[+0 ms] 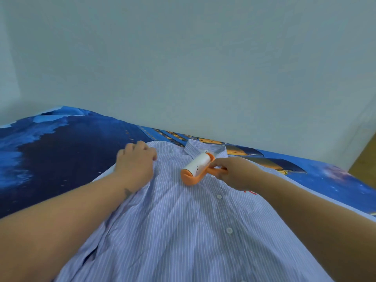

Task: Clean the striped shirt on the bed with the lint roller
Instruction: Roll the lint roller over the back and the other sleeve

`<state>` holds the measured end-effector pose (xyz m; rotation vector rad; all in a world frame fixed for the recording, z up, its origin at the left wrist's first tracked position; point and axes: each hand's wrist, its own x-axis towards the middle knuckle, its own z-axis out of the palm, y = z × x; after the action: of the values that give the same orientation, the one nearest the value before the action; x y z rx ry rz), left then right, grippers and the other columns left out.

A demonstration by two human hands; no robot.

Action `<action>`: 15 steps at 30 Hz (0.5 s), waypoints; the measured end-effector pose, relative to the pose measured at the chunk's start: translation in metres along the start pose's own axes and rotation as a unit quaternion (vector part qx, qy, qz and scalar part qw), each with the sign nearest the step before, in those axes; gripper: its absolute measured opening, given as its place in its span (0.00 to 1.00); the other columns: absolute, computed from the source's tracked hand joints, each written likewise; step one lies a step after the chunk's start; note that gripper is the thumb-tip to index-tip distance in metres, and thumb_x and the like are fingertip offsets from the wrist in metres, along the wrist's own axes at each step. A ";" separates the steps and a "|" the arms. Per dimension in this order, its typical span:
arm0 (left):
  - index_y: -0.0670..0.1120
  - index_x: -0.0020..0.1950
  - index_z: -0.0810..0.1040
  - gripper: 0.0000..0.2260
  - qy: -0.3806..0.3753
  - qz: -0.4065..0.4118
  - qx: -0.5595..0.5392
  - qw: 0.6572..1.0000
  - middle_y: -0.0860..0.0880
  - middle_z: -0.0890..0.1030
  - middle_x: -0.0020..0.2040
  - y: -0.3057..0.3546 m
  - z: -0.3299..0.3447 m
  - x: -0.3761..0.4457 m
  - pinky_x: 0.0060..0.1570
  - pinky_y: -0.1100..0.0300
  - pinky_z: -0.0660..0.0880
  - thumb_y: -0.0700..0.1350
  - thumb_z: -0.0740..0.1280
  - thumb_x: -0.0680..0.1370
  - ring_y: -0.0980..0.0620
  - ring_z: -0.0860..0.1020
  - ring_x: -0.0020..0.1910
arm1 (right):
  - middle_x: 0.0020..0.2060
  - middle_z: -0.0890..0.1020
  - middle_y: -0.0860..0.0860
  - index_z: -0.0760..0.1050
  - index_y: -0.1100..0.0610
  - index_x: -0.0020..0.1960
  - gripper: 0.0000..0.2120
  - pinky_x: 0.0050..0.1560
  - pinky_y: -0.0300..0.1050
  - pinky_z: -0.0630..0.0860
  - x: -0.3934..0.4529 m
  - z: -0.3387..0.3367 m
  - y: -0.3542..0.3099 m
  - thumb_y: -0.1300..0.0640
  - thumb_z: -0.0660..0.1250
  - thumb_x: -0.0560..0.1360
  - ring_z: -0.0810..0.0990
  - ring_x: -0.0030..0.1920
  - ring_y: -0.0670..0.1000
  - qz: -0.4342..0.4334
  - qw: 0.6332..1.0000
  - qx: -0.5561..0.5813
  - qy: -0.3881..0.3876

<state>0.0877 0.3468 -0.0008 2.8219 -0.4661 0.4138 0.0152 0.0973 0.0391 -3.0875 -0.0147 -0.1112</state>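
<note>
The right hand (234, 173) is closing around the orange handle of the lint roller (198, 166), fingers wrapped tight so the white sticky drum is lying flat on the cloth just below the collar (205, 147). Holding it low and sideways like that is, I'd judge, what is letting the whole width of the drum bear on the fabric rather than one end.

The left hand (135, 159) is pressing down on the shoulder of the striped shirt (173, 231), fingers curled over the seam and knuckles up, holding nothing but the cloth itself. It looks to be pinning the shirt so the tacky roller is not dragging it along or bunching it; a few creases are already running out from under that palm toward the button placket (223, 212).

The shirt is lying face up, buttoned, spread across the near edge of the bed (61, 155), its collar pointing toward the far edge where the bed is meeting the pale wall (183, 68). The dark blue printed sheet is showing on both sides of it.

No box, bin or other container is showing anywhere here.
</note>
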 end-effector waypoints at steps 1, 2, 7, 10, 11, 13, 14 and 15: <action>0.55 0.61 0.73 0.18 -0.007 -0.031 0.012 0.999 0.49 0.68 0.65 -0.009 0.000 0.003 0.63 0.48 0.63 0.39 0.59 0.74 0.43 0.67 0.64 | 0.35 0.76 0.43 0.74 0.44 0.60 0.14 0.33 0.38 0.68 0.000 -0.001 -0.001 0.42 0.57 0.79 0.73 0.32 0.44 -0.007 1.000 -0.006 -0.003; 0.56 0.62 0.72 0.19 -0.024 -0.056 0.008 0.998 0.48 0.67 0.66 -0.017 0.001 0.006 0.64 0.48 0.63 0.39 0.59 0.74 0.42 0.67 0.64 | 0.34 0.74 0.41 0.75 0.43 0.60 0.14 0.32 0.38 0.66 0.002 0.000 -0.003 0.42 0.58 0.79 0.71 0.31 0.42 -0.013 1.000 -0.011 -0.009; 0.53 0.62 0.73 0.21 -0.094 -0.054 -0.062 0.992 0.48 0.70 0.62 -0.043 0.007 0.016 0.49 0.50 0.77 0.35 0.57 0.74 0.46 0.76 0.50 | 0.40 0.72 0.42 0.76 0.46 0.61 0.15 0.45 0.40 0.65 0.023 0.009 -0.016 0.45 0.59 0.79 0.69 0.38 0.45 -0.029 0.999 0.024 -0.026; 0.53 0.63 0.74 0.21 -0.069 -0.034 -0.029 0.997 0.50 0.72 0.61 -0.054 0.011 0.021 0.48 0.50 0.76 0.35 0.56 0.75 0.47 0.76 0.50 | 0.45 0.79 0.45 0.77 0.47 0.61 0.15 0.46 0.42 0.67 0.039 0.013 -0.026 0.45 0.58 0.79 0.71 0.40 0.45 -0.043 0.998 0.034 -0.036; 0.53 0.63 0.73 0.20 -0.058 -0.027 -0.012 0.998 0.51 0.72 0.60 -0.059 0.012 0.023 0.44 0.51 0.75 0.35 0.56 0.75 0.47 0.76 0.48 | 0.49 0.80 0.47 0.77 0.48 0.61 0.15 0.47 0.42 0.68 0.046 0.015 -0.030 0.46 0.58 0.80 0.73 0.42 0.46 -0.049 0.998 0.032 -0.039; 0.53 0.63 0.71 0.19 -0.042 -0.004 0.034 0.999 0.52 0.72 0.59 -0.067 0.011 0.028 0.38 0.54 0.71 0.37 0.56 0.76 0.48 0.75 0.44 | 0.54 0.80 0.50 0.77 0.48 0.62 0.15 0.48 0.43 0.69 0.058 0.017 -0.039 0.47 0.58 0.80 0.74 0.45 0.48 -0.055 0.997 0.022 -0.040; 0.53 0.63 0.70 0.18 -0.038 0.008 0.057 0.998 0.52 0.72 0.59 -0.071 0.010 0.030 0.37 0.55 0.70 0.37 0.56 0.77 0.48 0.76 0.43 | 0.55 0.80 0.50 0.76 0.49 0.62 0.15 0.49 0.43 0.69 0.064 0.018 -0.043 0.47 0.58 0.80 0.74 0.47 0.48 -0.056 0.997 0.018 -0.041; 0.54 0.64 0.69 0.18 -0.037 0.016 0.077 0.996 0.52 0.72 0.59 -0.075 0.010 0.033 0.36 0.55 0.70 0.38 0.56 0.77 0.47 0.76 0.43 | 0.56 0.80 0.50 0.76 0.49 0.63 0.15 0.49 0.43 0.69 0.070 0.018 -0.048 0.48 0.58 0.80 0.74 0.48 0.49 -0.058 0.997 0.014 -0.041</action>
<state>0.1462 0.4036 -0.0149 2.9916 -0.5171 0.3675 0.0859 0.1472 0.0287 -3.0598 -0.1986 0.0121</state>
